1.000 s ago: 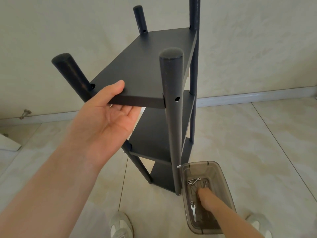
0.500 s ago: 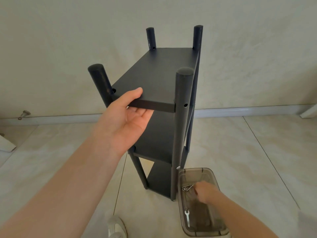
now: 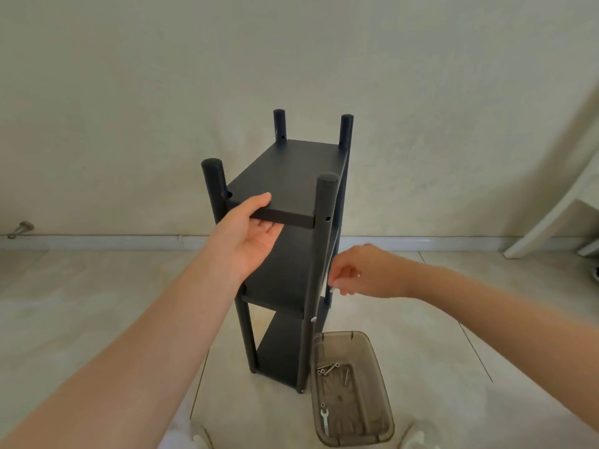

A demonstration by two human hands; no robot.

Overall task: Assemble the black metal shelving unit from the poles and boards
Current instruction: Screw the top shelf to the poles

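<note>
The shelving unit (image 3: 285, 286) stands upright on the tiled floor (image 3: 453, 367), dead centre, its long axis running 12 to 6 o'clock. The top board (image 3: 291, 176) sits level between four poles whose tips rise past it. The near right pole (image 3: 319, 260) passes straight down between the two hands. A clear plastic tub (image 3: 353, 393) lies on the floor at 6 o'clock of that pole's foot; whether they touch I cannot tell

The left hand (image 3: 249, 241) grips the near edge of the top board, thumb on top and fingers underneath, at 9 o'clock of the pole. The right hand (image 3: 359, 270) is at 3 o'clock of the pole, just beside it, between the top and middle boards. Its fingers are curled and pinch a small pale piece (image 3: 333, 289)

In the tub lie a small wrench (image 3: 324, 416) and a few loose bolts (image 3: 327, 369). A bolt head (image 3: 313, 319) shows on the pole at the middle board. Level with the top board, an open hole (image 3: 328, 218) faces right. It lies near the right hand, at about 11 o'clock from it, so that hand is much the nearer and on the proper side

The pinched piece is probably a bolt, but it is too small and blurred to be sure. Whether the board's own hole lines up behind the pole's is hidden, as are the far right pole's fixings
</note>
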